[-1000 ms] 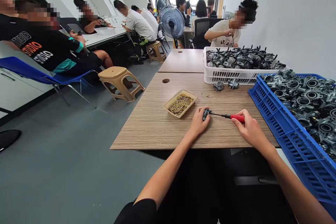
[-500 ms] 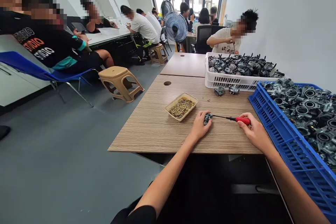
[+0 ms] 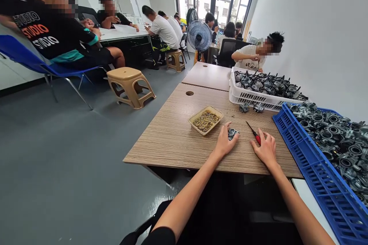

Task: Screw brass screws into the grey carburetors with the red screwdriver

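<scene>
My left hand (image 3: pixel 224 143) is closed around a small grey metal carburetor body (image 3: pixel 232 134), low over the table; its fingers cover part of the piece. To the right, my right hand (image 3: pixel 266 148) has its thumb and fingers on either side of the red handle of a screwdriver (image 3: pixel 257 138). The dark shaft points forward and left, away from the carburetor body. Part of the handle is hidden under the palm. Just beyond my left hand, a shallow cream tray (image 3: pixel 197 131) holds many small brass pieces.
A blue crate (image 3: pixel 304 164) heaped with metal carburetor bodies stands at the right. Behind it is a white basket (image 3: pixel 258 99) of darker carburetors, with two loose carburetor bodies (image 3: pixel 250 108) in front. A co-worker (image 3: pixel 247 55) sits across the wood-grain table (image 3: pixel 163 134).
The screwdriver has come away from the carburetor body and turned to point forward. My right hand has shifted left and its fingers have spread somewhat. The camera view has tilted up.
</scene>
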Motion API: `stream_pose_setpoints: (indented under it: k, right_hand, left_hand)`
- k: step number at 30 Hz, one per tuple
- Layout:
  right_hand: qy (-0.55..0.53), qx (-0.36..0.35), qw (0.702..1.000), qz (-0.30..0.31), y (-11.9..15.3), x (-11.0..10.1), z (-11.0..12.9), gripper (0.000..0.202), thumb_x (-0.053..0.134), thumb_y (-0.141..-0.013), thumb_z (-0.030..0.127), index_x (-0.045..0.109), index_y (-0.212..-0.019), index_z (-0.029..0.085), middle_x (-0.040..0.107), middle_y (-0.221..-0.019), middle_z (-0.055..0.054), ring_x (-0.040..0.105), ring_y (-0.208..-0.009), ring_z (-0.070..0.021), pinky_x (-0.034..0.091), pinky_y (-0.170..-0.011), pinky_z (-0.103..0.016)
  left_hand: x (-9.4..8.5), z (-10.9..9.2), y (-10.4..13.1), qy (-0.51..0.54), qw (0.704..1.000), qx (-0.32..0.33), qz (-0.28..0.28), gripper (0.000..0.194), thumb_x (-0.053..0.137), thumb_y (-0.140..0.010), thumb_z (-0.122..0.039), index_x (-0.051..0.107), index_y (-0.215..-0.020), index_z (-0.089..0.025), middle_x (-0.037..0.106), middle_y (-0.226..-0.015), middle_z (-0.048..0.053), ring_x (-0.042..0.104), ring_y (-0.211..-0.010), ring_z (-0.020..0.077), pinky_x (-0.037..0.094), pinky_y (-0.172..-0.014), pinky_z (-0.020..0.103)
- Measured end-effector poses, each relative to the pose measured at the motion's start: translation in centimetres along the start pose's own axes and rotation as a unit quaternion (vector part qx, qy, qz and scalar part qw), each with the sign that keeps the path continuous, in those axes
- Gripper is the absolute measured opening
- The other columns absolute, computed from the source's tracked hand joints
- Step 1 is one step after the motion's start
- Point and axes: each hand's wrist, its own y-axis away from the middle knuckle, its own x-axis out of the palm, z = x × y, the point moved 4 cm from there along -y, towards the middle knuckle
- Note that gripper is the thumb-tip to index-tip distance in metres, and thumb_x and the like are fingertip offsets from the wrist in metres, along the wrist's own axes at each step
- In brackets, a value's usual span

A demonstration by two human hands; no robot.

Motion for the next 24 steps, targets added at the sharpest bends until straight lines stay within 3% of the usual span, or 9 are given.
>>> stream_pose_setpoints:
  k: [2, 4, 7, 11, 17, 21, 24]
  right_hand:
    - [-0.016, -0.072, 0.997, 0.01, -0.1, 0.0, 2.3, 0.083, 0.063, -0.095, 0.06, 0.04, -0.167, 0.024, 0.053, -0.152, -0.02, 0.046, -0.142, -0.0419, 0.042, -0.116, -0.064]
    - [-0.058, -0.158, 0.984, 0.06, 0.0, 0.5, 5.0, 0.093, 0.068, -0.094, 0.058, 0.027, -0.172, 0.029, 0.046, -0.159, -0.017, 0.042, -0.148, -0.0393, 0.038, -0.122, -0.062]
    - [-0.113, -0.214, 0.961, 0.132, -0.2, 1.7, 8.3, 0.1, 0.074, -0.09, 0.05, 0.02, -0.173, 0.033, 0.04, -0.165, -0.015, 0.038, -0.154, -0.0362, 0.035, -0.127, -0.059]
    - [-0.177, -0.2, 0.948, 0.175, -1.5, 3.6, 10.3, 0.095, 0.074, -0.086, 0.033, 0.028, -0.17, 0.029, 0.045, -0.16, -0.015, 0.046, -0.151, -0.0316, 0.038, -0.127, -0.053]
    - [-0.209, -0.175, 0.947, 0.169, -3.1, 4.5, 10.7, 0.065, 0.073, -0.081, 0.022, 0.06, -0.146, 0.024, 0.067, -0.136, -0.013, 0.063, -0.13, -0.03, 0.049, -0.115, -0.051]
    - [-0.215, -0.113, 0.953, 0.18, -3.3, 3.8, 10.3, 0.072, 0.085, -0.072, 0.027, 0.065, -0.141, 0.021, 0.07, -0.134, -0.015, 0.066, -0.127, -0.0327, 0.049, -0.115, -0.053]
    - [-0.26, -0.041, 0.939, 0.222, -2.7, 1.8, 9.1, 0.085, 0.095, -0.066, 0.04, 0.064, -0.143, 0.022, 0.071, -0.134, -0.013, 0.066, -0.127, -0.0339, 0.048, -0.115, -0.054]
  left_hand:
    - [-0.1, 0.2, 0.0, 0.032, 0.999, -0.017, -0.021, 0.048, 0.058, -0.102, -0.039, 0.049, -0.144, -0.02, 0.064, -0.136, 0.015, 0.062, -0.13, 0.0265, 0.049, -0.115, 0.045]
    - [-0.2, 0.4, 0.0, 0.051, 0.998, -0.022, -0.032, 0.039, 0.05, -0.106, -0.041, 0.053, -0.139, -0.02, 0.066, -0.133, 0.014, 0.063, -0.129, 0.0257, 0.05, -0.114, 0.045]
    - [-0.5, 0.3, 0.0, 0.059, 0.996, -0.024, -0.055, 0.035, 0.043, -0.109, -0.043, 0.057, -0.131, -0.02, 0.067, -0.131, 0.014, 0.063, -0.128, 0.0256, 0.049, -0.114, 0.045]
    - [-1.0, 0.2, 0.2, 0.066, 0.993, -0.035, -0.09, 0.035, 0.037, -0.111, -0.045, 0.06, -0.124, -0.021, 0.069, -0.125, 0.013, 0.065, -0.123, 0.0252, 0.05, -0.112, 0.044]
    - [-1.2, 0.5, 0.1, 0.069, 0.99, -0.048, -0.111, 0.032, 0.039, -0.109, -0.042, 0.06, -0.12, -0.021, 0.07, -0.119, 0.014, 0.066, -0.118, 0.026, 0.052, -0.108, 0.044]
    - [-1.2, 0.7, 0.0, 0.059, 0.991, -0.047, -0.11, 0.029, 0.04, -0.108, -0.04, 0.06, -0.118, -0.021, 0.07, -0.118, 0.014, 0.066, -0.116, 0.0263, 0.052, -0.107, 0.044]
    - [-1.3, 0.7, 0.1, 0.036, 0.993, -0.037, -0.102, 0.029, 0.039, -0.107, -0.04, 0.059, -0.116, -0.021, 0.069, -0.116, 0.014, 0.067, -0.113, 0.0263, 0.054, -0.104, 0.044]
